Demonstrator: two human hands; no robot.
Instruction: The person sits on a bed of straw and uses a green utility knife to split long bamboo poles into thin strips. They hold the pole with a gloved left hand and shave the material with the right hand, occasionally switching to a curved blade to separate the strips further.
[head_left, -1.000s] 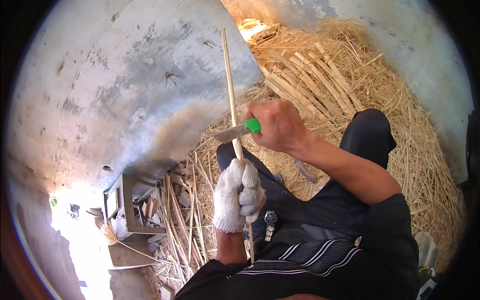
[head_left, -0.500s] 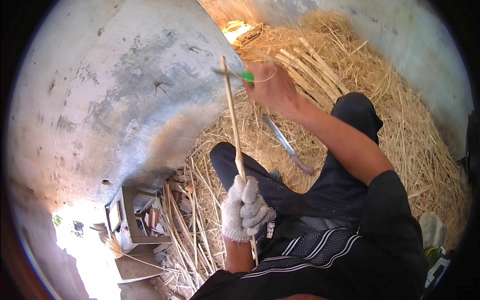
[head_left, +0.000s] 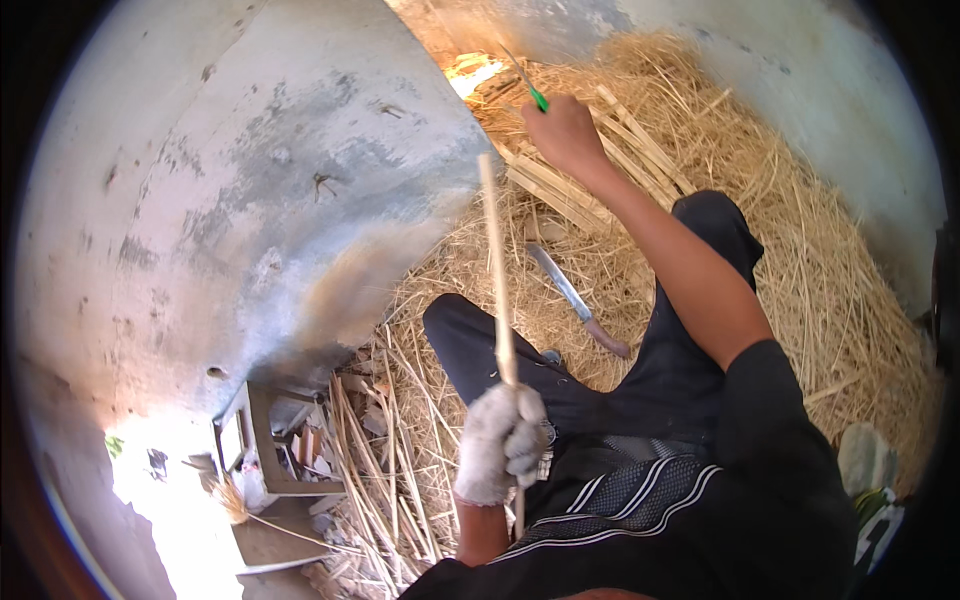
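Two hands, fingers curled: left hand (head_left: 503, 440) round a stick (head_left: 498, 270), right hand (head_left: 566, 135), at twelve o'clock, round a green-handled knife (head_left: 540, 100); a slip could cut skin.

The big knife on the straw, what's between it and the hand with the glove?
In the head view, the dark left trouser leg comes between the big knife and the gloved left hand, with some straw beside the knife.
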